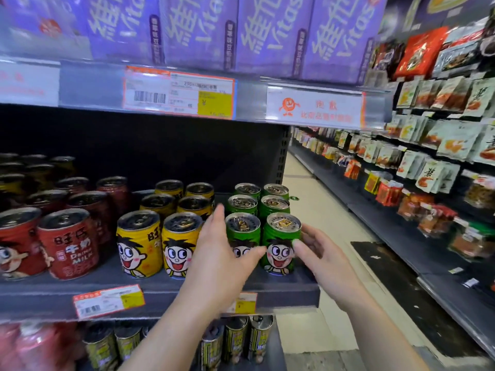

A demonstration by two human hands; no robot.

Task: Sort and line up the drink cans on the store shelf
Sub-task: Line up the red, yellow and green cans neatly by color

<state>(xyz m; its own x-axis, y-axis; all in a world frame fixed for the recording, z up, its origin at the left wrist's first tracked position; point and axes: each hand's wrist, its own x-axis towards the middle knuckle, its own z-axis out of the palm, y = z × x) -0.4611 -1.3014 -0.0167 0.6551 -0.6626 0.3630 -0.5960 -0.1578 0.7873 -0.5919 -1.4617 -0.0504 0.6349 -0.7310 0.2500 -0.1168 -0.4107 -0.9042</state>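
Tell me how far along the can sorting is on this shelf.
Looks mostly done: red cans, yellow cans and green cans stand grouped by colour in two-wide rows. In hand: the left hand and right hand bracket the two front green cans, apparently squaring them. Left: the red group looks looser and less straight, so it may need lining up.
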